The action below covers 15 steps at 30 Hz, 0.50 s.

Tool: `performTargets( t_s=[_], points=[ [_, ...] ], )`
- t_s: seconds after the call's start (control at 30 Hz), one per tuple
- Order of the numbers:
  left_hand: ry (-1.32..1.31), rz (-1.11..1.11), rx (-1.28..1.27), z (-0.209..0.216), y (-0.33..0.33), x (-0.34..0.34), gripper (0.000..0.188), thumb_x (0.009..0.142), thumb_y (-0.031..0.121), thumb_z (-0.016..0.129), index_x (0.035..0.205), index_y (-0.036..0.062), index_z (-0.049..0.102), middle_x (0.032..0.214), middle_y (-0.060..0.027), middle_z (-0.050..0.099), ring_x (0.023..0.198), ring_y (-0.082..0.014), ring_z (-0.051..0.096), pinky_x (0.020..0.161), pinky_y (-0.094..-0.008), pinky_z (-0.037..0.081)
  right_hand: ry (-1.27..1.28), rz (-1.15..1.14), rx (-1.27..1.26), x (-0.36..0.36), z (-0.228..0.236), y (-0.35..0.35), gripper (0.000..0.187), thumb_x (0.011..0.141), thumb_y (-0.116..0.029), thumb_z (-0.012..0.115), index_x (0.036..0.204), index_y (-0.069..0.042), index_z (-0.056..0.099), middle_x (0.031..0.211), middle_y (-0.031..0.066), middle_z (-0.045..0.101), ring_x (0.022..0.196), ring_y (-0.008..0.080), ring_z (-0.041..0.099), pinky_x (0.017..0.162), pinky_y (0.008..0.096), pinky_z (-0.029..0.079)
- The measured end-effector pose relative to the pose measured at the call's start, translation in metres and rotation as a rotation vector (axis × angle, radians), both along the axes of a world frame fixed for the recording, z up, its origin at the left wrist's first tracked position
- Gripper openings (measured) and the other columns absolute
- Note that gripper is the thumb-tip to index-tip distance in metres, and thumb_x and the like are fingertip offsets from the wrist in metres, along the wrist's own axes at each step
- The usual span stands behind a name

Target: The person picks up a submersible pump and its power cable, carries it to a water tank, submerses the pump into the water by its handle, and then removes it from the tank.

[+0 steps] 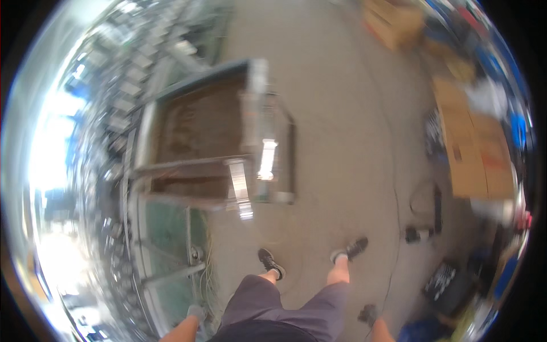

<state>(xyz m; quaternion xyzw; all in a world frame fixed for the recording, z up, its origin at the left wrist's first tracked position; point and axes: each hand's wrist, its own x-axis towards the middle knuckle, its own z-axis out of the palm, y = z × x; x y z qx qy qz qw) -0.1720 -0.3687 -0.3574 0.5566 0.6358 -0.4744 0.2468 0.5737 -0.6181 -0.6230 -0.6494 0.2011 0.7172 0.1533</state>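
Note:
My left hand (196,312) hangs low at my left side, in what looks like a grey glove. It is nearest to the metal frame with green panels (165,239) and some loose pale cables (209,268). My right hand (369,314) is low at my right side, over the floor, and looks dark grey. Blur hides the fingers of both hands, so I cannot make out anything in them. Ahead to the left stands a metal-framed box or cart (256,77) with a brown panel inside and shiny strips at its right side.
Machinery with many small metal parts (122,105) runs along the left. Cardboard boxes (476,148) line the right, with a black bag or case (450,288) nearer me. A thin cable (394,171) crosses the grey floor (336,131), where my feet stand apart.

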Motion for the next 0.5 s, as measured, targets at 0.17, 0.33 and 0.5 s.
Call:
performTargets(
  t_s=[0.17, 0.33, 0.5],
  points=[
    [-0.214, 0.643, 0.463, -0.035, -0.02, -0.05, 0.042, 0.094, 0.039, 0.063, 0.121, 0.0085, 0.07, 0.109, -0.0199, 0.073, 0.1, -0.0326, 0.071, 0.088, -0.0425, 0.055, -0.32, 0.121, 0.081, -0.064, 0.141, 0.143, 0.036, 0.098, -0.015, 0.053, 0.133, -0.003, 0.05, 0.111, 0.0256, 0.064, 0.082, 0.0452, 0.07, 0.071, 0.0538, 0.064],
    [-0.538, 0.745, 0.711, -0.034, 0.015, -0.102, 0.033, 0.091, 0.024, 0.069, 0.116, 0.0029, 0.067, 0.104, -0.0184, 0.072, 0.087, -0.0259, 0.07, 0.077, -0.0381, 0.055, -0.393, 0.178, 0.411, -0.143, 0.234, 0.275, 0.033, 0.098, -0.014, 0.054, 0.128, -0.001, 0.053, 0.107, 0.0248, 0.065, 0.077, 0.0422, 0.07, 0.067, 0.0543, 0.063],
    [-0.665, 0.805, 1.096, -0.09, 0.059, -0.189, 0.033, 0.092, 0.022, 0.069, 0.12, 0.0028, 0.065, 0.115, -0.0149, 0.071, 0.102, -0.027, 0.067, 0.088, -0.0367, 0.053, -0.323, 0.304, 0.617, -0.242, 0.307, 0.396, 0.032, 0.098, -0.008, 0.052, 0.129, 0.001, 0.053, 0.096, 0.0226, 0.067, 0.063, 0.0373, 0.069, 0.057, 0.0489, 0.062]
  ],
)
